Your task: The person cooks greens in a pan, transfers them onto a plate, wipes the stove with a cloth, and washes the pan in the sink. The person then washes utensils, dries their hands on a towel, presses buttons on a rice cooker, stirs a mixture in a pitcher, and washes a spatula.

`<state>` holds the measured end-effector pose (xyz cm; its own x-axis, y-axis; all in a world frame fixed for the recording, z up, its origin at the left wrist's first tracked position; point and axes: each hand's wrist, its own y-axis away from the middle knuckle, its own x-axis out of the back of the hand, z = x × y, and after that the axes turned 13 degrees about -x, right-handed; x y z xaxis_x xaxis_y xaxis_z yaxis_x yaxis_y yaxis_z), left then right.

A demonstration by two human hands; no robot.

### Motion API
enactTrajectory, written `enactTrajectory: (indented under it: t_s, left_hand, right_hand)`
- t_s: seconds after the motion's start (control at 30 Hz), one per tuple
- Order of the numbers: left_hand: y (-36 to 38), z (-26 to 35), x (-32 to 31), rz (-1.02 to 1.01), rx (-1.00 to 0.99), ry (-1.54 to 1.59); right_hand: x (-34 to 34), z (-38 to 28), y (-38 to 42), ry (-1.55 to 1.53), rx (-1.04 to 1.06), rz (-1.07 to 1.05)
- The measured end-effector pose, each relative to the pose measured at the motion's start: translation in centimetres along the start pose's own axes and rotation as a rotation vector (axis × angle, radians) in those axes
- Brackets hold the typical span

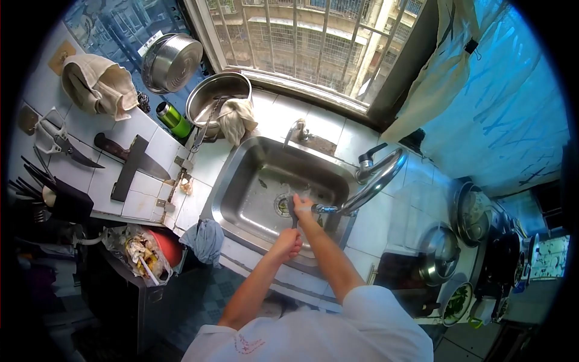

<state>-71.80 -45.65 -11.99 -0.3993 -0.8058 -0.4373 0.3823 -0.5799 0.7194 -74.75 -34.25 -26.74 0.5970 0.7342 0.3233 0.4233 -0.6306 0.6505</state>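
Observation:
Over the steel sink (241, 224), my left hand (285, 245) is closed round the lower end of a slim dark grey utensil (294, 212). My right hand (303, 207) is closed on the utensil's upper part, and its exact kind is hidden by the fingers. Close beside my right wrist is the nozzle of the curved chrome faucet (381, 186). Below and left of my right hand, green scraps lie in the drain strainer (281, 206). Small dark bits stick to the sink floor.
A steel pot (208, 90) with a draped cloth (236, 119) stands behind the sink. A grey rag (204, 242) hangs over the counter's front edge, near a waste bag (142, 253). Knives (142, 160) hang left; pans (439, 253) and a bowl of greens (457, 303) sit right.

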Motion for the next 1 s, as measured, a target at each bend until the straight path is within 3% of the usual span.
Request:
enactTrajectory:
  t_s: [0.03, 0.1, 0.13, 0.2, 0.27, 0.33, 0.47, 0.53, 0.6, 0.63, 0.7, 0.73, 0.8, 0.87, 0.93, 1.0]
  left_hand:
    - [-0.5, -0.3, 0.3, 0.001, -0.006, 0.001]
    - [-1.8, -1.8, 0.8, 0.170, -0.337, -0.530]
    - [-1.4, -2.4, 0.7, 0.171, -0.337, -0.526]
    - [-0.2, -2.9, 0.2, 0.114, -0.477, -1.355]
    - [1.1, -2.3, -1.4, 0.131, -0.410, -1.345]
    - [1.3, -2.0, -1.9, 0.268, -0.421, -1.529]
    - [0.0, -3.6, -1.3, 0.424, -0.445, -1.642]
    - [0.5, -4.4, -1.2, 0.463, -0.523, -1.849]
    - [0.8, -4.9, -1.3, 0.475, -0.529, -1.874]
    - [0.8, -5.0, -1.3, 0.493, -0.537, -1.893]
    - [0.4, -4.9, -1.2, 0.485, -0.538, -1.855]
    - [0.0, -4.8, -1.4, 0.478, -0.543, -1.814]
    - [-0.1, -4.3, -1.7, 0.464, -0.572, -1.776]
    - [0.2, -3.9, -1.7, 0.460, -0.596, -1.737]
    - [1.1, -3.7, -2.0, 0.388, -0.570, -1.723]
    - [1.2, -3.7, -2.3, 0.373, -0.550, -1.686]
  right_hand:
    - [-0.3, -0.1, 1.8, -0.128, -0.154, -0.071]
    - [-1.2, -0.1, 1.7, -0.121, -0.358, -0.319]
    - [-1.9, 1.0, -1.0, -0.118, -0.358, -0.318]
    - [-3.1, 2.1, -6.1, -0.642, -0.201, -0.008]
    - [-0.4, -1.0, -3.5, -0.631, -0.418, -0.117]
    - [1.4, -4.1, 0.5, -0.823, -0.593, -0.463]
    - [0.6, -3.1, -0.7, -0.719, -0.503, -0.552]
    - [1.3, -2.6, -2.0, -0.618, -0.541, -0.506]
    - [0.0, -0.4, -6.0, -0.055, -0.140, -0.346]
    - [0.7, -1.8, -3.8, -0.057, -0.138, -0.347]
    - [1.3, -4.2, 0.9, -0.042, 0.002, 0.015]
    - [-0.4, -3.4, 1.2, 0.089, 0.186, 0.245]
    - [-1.6, -2.4, 3.3, 0.101, 0.110, 0.238]
    - [0.0, -3.2, 3.6, 0.147, -0.010, 0.093]
    - [3.2, -6.1, 4.5, 0.339, 0.076, 0.027]
    - [2.1, -4.6, 1.4, 0.350, 0.046, 0.082]
